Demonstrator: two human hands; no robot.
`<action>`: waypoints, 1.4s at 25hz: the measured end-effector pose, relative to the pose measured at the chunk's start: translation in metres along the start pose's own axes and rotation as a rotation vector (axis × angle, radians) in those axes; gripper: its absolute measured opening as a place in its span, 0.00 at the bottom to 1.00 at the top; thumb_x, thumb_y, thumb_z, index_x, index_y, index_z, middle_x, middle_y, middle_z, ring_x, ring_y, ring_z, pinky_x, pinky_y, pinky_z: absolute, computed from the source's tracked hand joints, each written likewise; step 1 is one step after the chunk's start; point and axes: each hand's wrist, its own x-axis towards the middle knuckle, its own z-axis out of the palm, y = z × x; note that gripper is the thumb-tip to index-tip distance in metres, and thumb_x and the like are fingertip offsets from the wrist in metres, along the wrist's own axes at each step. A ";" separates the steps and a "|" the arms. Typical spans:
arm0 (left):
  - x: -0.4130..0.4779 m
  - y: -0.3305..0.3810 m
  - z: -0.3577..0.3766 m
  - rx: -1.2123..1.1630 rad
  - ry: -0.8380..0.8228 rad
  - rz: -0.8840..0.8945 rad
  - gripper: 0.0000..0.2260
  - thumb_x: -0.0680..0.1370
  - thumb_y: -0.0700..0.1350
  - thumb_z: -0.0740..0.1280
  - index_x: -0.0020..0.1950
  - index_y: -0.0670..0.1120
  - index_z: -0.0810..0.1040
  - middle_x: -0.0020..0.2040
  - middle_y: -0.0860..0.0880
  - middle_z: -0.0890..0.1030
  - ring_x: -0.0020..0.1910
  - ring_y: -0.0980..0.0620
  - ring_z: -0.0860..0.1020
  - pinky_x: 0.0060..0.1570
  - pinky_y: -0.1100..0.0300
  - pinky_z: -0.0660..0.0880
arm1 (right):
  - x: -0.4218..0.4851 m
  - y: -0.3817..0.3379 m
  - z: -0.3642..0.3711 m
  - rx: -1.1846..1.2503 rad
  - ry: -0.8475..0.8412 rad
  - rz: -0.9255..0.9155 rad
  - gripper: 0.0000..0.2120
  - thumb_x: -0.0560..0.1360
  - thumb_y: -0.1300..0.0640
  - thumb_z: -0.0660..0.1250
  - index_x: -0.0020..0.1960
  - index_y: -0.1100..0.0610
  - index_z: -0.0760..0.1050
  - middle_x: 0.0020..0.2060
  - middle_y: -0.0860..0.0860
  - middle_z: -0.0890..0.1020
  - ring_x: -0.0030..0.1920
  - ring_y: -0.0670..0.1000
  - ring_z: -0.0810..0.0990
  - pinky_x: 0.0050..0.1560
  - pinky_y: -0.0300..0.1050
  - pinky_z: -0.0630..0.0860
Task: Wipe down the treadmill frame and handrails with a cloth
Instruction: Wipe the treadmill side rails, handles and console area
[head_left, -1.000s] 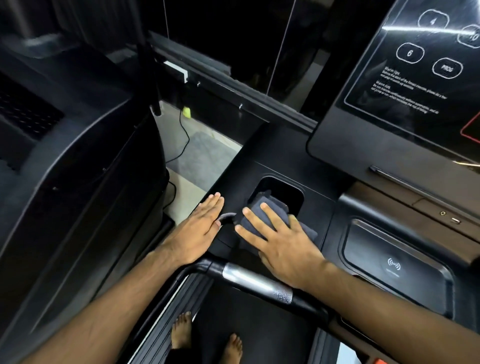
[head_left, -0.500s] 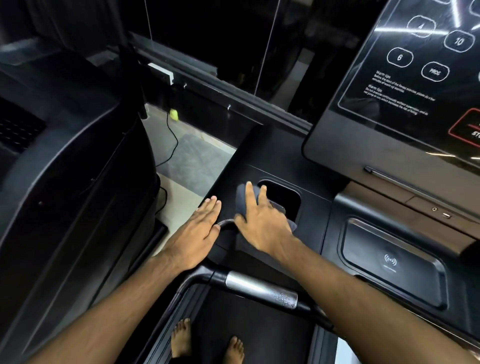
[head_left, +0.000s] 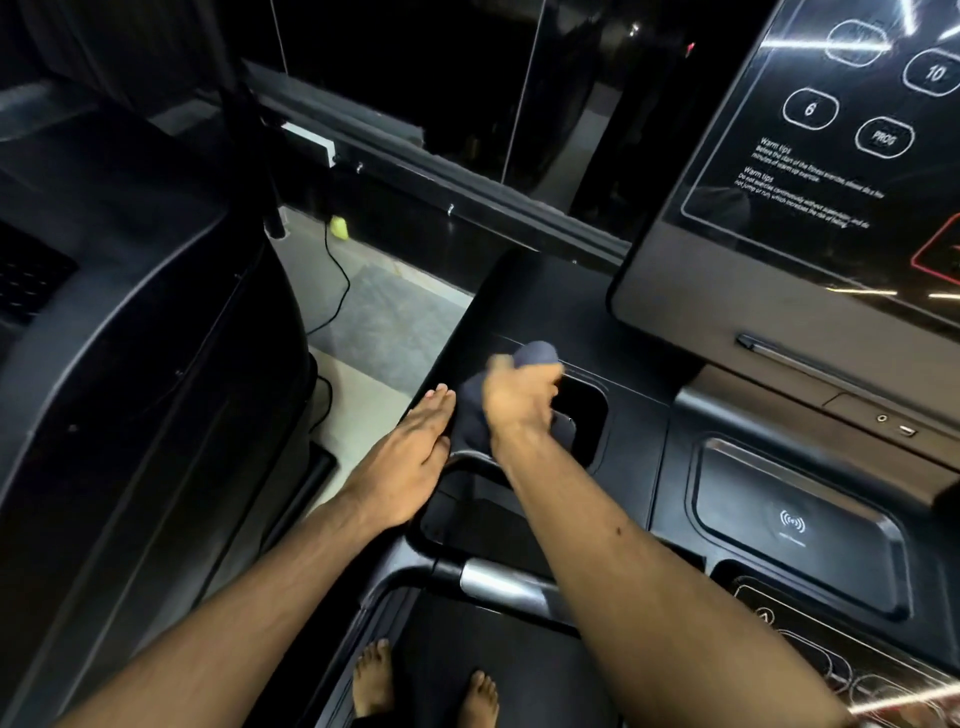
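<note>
Cloth (head_left: 537, 354) first: dark blue-grey and bunched up, it sits in my right grip (head_left: 519, 396), whose fingers are curled round it. One wad pokes out above the knuckles and a fold hangs down on the left side. That hand is blurred, so I cannot make out the single fingers, nor whether the cloth touches the surface under it. It is at the left rim of the cup recess (head_left: 589, 415) sunk into the black treadmill frame (head_left: 519, 296), below and to the left of the console panel (head_left: 831, 171).

My left grip (head_left: 410, 460) holds nothing. It lies flat, fingers straight and together, on the left edge of the frame, its fingertips just beside the hanging fold of the cloth.

Nearer to me the handrail (head_left: 498, 579) runs across under my right forearm, with a silver section in its black bar. To the right of the recess is a charging pad (head_left: 795, 525) with a wireless mark. My bare feet (head_left: 371, 675) stand on the belt (head_left: 519, 654). On the left a neighbouring machine (head_left: 130, 364) stands close, and a cable (head_left: 337, 280) trails over the floor (head_left: 384, 332) between the two.
</note>
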 end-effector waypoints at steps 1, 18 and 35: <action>0.003 0.000 0.000 -0.022 0.004 -0.006 0.25 0.82 0.39 0.55 0.79 0.47 0.57 0.79 0.52 0.55 0.77 0.62 0.50 0.71 0.72 0.44 | -0.005 0.000 0.006 -0.124 -0.070 -0.040 0.42 0.77 0.47 0.65 0.80 0.63 0.46 0.78 0.66 0.56 0.76 0.63 0.62 0.71 0.57 0.66; 0.005 0.013 0.002 -0.016 -0.022 -0.066 0.24 0.83 0.41 0.54 0.80 0.46 0.55 0.80 0.52 0.53 0.77 0.60 0.49 0.72 0.69 0.44 | 0.039 0.006 -0.099 -2.016 -0.737 -0.960 0.19 0.72 0.63 0.64 0.60 0.48 0.73 0.55 0.51 0.81 0.54 0.58 0.81 0.57 0.57 0.77; 0.007 0.020 0.004 0.075 -0.003 0.020 0.24 0.84 0.42 0.53 0.80 0.47 0.52 0.80 0.53 0.53 0.78 0.60 0.48 0.73 0.68 0.43 | 0.091 -0.005 -0.071 -2.623 -0.510 -2.126 0.30 0.83 0.63 0.47 0.82 0.57 0.38 0.82 0.51 0.45 0.81 0.50 0.45 0.78 0.49 0.41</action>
